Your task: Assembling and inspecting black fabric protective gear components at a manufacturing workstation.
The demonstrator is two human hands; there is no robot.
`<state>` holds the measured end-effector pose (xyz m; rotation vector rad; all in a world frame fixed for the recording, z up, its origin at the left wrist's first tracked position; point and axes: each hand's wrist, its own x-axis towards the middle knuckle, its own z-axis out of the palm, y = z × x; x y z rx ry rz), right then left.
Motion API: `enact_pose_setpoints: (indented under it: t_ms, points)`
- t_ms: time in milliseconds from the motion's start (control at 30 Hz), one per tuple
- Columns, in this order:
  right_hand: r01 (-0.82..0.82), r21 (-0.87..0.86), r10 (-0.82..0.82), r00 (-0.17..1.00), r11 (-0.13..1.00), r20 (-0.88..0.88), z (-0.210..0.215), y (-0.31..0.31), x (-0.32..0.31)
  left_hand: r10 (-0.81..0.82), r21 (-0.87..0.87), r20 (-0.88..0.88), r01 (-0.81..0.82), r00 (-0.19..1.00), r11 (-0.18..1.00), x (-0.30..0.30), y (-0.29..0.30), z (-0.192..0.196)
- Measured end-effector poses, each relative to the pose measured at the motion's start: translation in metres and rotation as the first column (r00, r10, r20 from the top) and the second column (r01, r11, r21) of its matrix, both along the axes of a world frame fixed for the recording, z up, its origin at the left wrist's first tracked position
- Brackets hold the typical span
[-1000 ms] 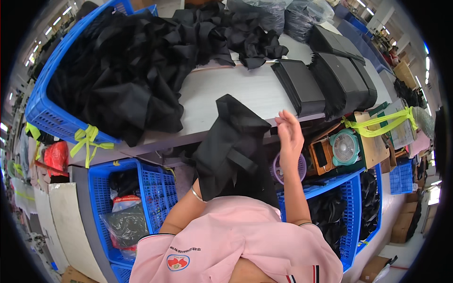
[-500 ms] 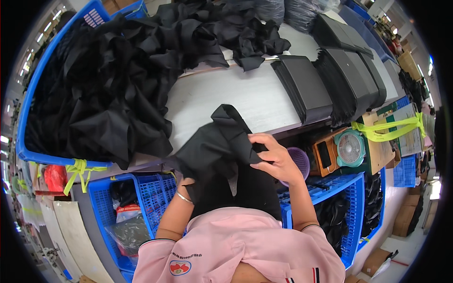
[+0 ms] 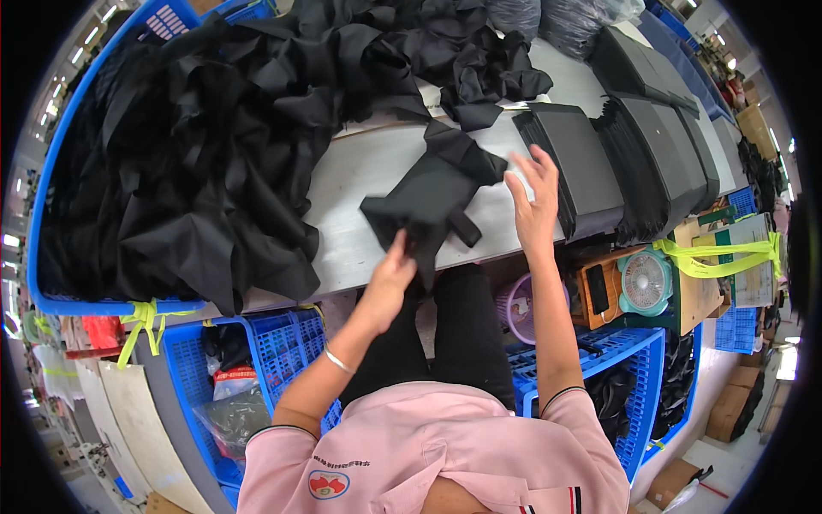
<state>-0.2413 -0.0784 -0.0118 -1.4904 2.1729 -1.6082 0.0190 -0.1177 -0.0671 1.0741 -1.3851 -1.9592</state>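
Note:
A black fabric piece (image 3: 428, 193) lies partly folded on the white tabletop, its near part hanging over the front edge. My left hand (image 3: 392, 278) is closed on its near side, with the fingertips partly hidden by the cloth. My right hand (image 3: 538, 201) is raised just right of the piece, fingers spread and holding nothing. It is close to a stack of flat black panels (image 3: 578, 163). To the left, a large heap of crumpled black fabric (image 3: 205, 163) fills a blue crate (image 3: 43, 214) and spills across the table.
More stacked black panels (image 3: 659, 141) stand at the right of the white table (image 3: 342, 244). Below the edge are a purple basket (image 3: 516, 308), a small teal fan (image 3: 645, 283) and blue crates (image 3: 287, 351) on both sides. Grey plastic bags (image 3: 582, 26) sit at the back.
The fabric piece has moved forward from above my lap onto the table. My right hand has let go of it and moved up and right; my left hand has moved forward with it.

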Motion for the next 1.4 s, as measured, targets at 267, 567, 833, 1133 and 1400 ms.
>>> enact_pose_setpoints:
  t_ms: [267,567,833,1133,1400]
  points:
    - [-0.006,-0.089,0.051,0.851,0.996,0.523,-0.029,0.074,0.075,0.284,-0.41,-0.115,-0.306,0.952,0.859,0.036,-0.011,0.026]
    - [-0.04,0.223,0.002,0.986,0.974,0.167,-0.054,0.023,0.098,-0.429,-0.219,-0.064,0.407,0.901,0.887,-0.019,-0.084,0.051]
    - [0.06,0.304,-0.036,0.996,0.951,-0.085,-0.066,0.004,0.1,-0.444,-0.333,0.132,0.461,0.886,0.823,-0.045,-0.075,0.05]
    - [0.047,0.368,-0.006,0.994,0.929,-0.112,-0.062,0.006,0.097,-0.545,-0.659,0.38,0.632,0.748,0.408,-0.044,-0.079,0.038]
    - [0.273,0.015,-0.273,0.962,0.962,-0.005,-0.017,0.031,0.049,0.249,-0.475,0.108,-0.171,0.962,0.863,-0.018,-0.089,0.031]
